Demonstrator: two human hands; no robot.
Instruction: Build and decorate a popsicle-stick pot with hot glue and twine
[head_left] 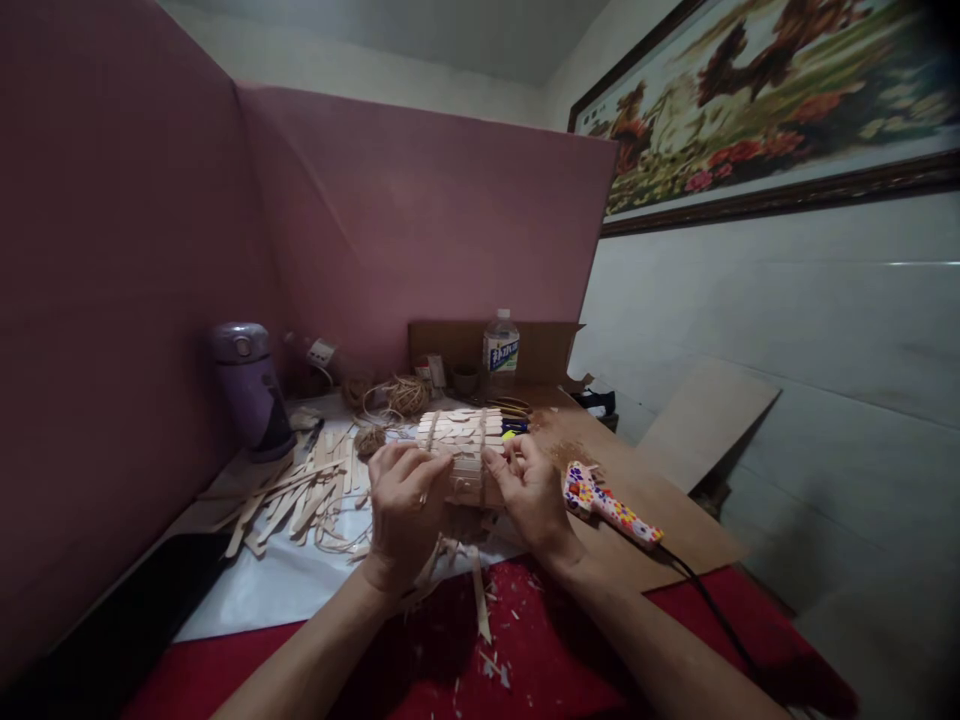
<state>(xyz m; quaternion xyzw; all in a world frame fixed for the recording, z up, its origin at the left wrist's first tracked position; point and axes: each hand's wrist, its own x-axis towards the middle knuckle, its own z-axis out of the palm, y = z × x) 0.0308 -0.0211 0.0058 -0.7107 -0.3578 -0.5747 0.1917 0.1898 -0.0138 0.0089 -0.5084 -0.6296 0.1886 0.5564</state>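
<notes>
Between my hands is a small craft piece of wooden sticks (465, 428), its pale slats lying side by side with bands of twine across them. My left hand (409, 500) grips its left side, fingers curled over the edge. On the right side, my right hand (529, 490) pinches near the twine band with thumb and forefinger. The piece's underside and part of its front are hidden by my fingers. Just behind it, dark blue handles with a bit of yellow show. A small twine ball (369, 441) lies to the left.
Loose craft sticks (300, 500) are heaped at left near a purple flask (253, 390). At right lies a flower-patterned glue gun (611, 505) with a black cord. A plastic bottle (501, 355) and larger twine ball (409, 395) stand behind. Wood scraps litter the red cloth (540, 640).
</notes>
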